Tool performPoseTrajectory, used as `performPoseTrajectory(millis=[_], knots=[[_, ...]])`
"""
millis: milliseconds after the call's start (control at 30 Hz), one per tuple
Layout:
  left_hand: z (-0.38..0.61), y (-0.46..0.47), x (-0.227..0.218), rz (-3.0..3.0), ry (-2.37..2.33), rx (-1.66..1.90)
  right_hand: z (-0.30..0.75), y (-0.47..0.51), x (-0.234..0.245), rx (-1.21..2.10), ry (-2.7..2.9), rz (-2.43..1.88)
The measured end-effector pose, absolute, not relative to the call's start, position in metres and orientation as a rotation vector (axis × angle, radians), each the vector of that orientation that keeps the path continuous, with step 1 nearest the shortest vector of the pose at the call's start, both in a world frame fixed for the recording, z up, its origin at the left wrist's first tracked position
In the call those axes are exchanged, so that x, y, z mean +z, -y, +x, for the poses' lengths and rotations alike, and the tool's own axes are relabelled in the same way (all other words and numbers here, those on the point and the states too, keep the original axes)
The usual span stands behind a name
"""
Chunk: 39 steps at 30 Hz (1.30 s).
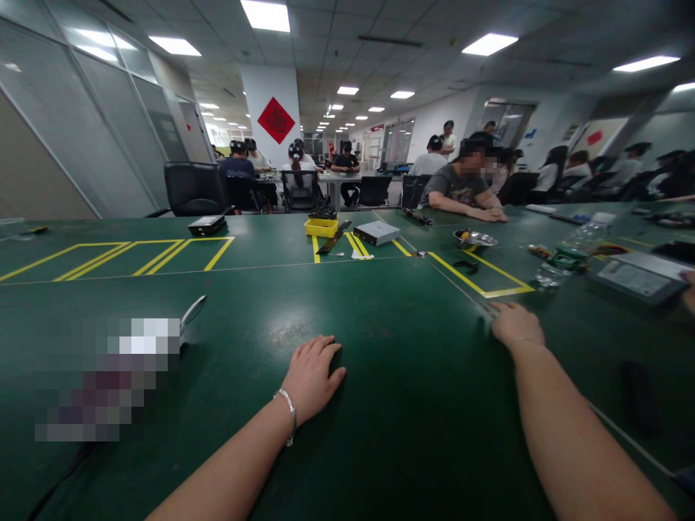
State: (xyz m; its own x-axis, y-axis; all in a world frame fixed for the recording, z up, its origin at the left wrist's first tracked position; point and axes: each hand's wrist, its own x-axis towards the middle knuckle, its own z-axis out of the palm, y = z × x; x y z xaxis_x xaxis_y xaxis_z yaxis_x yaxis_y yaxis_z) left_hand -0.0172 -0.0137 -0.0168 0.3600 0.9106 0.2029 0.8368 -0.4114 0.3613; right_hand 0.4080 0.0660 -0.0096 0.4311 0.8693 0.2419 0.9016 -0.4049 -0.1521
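Observation:
On the green table point(380, 427), my left hand point(312, 376) lies palm down with its fingers spread and nothing in it. A bracelet point(290, 416) circles that wrist. Farther right, my right hand point(517, 325) rests at the pale seam in the tabletop, its fingers curled together and slightly blurred. A small greyish bit shows by its fingertips; I cannot make out what it is. Beyond that hand lie a black curved piece point(467, 266) and a yellow tape outline point(510, 291). A clear plastic bottle point(565, 257) leans to its right.
A pixelated object point(116, 380) with a cable lies at left. Farther back are a yellow bin point(321, 227), a grey metal box point(376, 232), a black-and-silver box point(207, 226) and a metal bowl point(476, 239). A silver box point(643, 276) stands right; a person point(461, 188) sits opposite.

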Motion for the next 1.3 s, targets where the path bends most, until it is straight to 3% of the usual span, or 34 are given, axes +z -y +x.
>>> performPoseTrajectory(millis=[133,467,633,800,1000,1133,1300], knots=[[-0.018,0.013,-0.017,2.421,-1.571,0.558,0.42,-0.066,-0.017,0.019,1.449,-2.617],[-0.018,0.013,-0.016,2.363,-1.549,0.641,0.409,-0.064,-0.009,-0.095,1.288,-2.51],[-0.016,0.01,-0.014,2.227,-1.496,0.764,0.329,-0.067,0.011,-0.291,1.771,-1.984],[-0.015,0.011,-0.013,1.987,-1.401,0.835,0.197,-0.033,0.012,-0.232,2.372,-1.235],[-0.014,0.013,-0.01,1.953,-1.3,0.865,0.138,-0.001,0.0,-0.083,2.576,-0.971],[-0.015,0.011,-0.008,1.838,-1.355,0.895,0.182,-0.027,0.011,-0.07,2.532,-1.09],[-0.017,0.01,-0.005,1.649,-1.368,0.973,0.307,-0.067,0.005,-0.471,1.755,-2.022]])
